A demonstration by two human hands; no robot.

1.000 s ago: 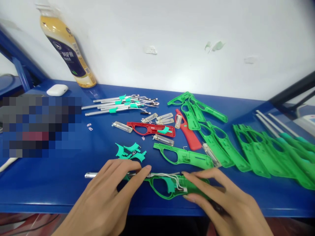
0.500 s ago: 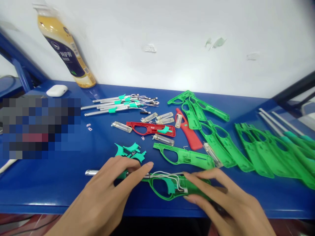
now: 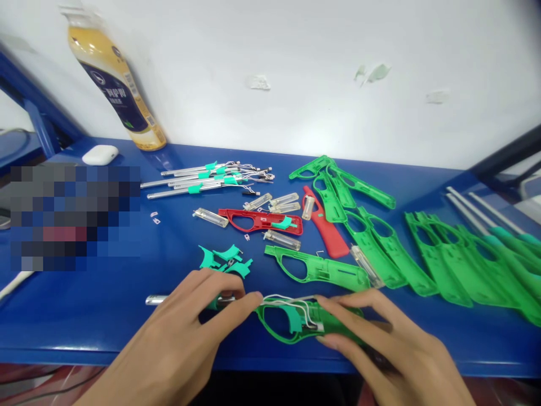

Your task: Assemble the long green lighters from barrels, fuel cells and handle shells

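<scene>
A green shell half (image 3: 270,327) lies near the table's front edge, with a teal trigger (image 3: 295,319) and white wires (image 3: 301,305) in it. My left hand (image 3: 190,321) is closed round a silver metal tube (image 3: 155,300) at the shell's left end, thumb and forefinger by the start of the wires. My right hand (image 3: 380,332) grips the wide end of the shell, its fingers along both edges. Just above lies another green shell half (image 3: 313,269). Several loose teal triggers (image 3: 228,260) sit behind my left hand.
Red shell halves (image 3: 257,221), clear fuel tanks (image 3: 282,240) and wired tubes (image 3: 190,183) lie mid-table. More green shells (image 3: 448,259) are at right. A bottle (image 3: 122,90) and white case (image 3: 100,154) stand at back left, near a blurred patch.
My left thumb and fingers have shifted slightly at the tube, where the thumb now covers the shell's narrow neck. My right hand stays on the shell.
</scene>
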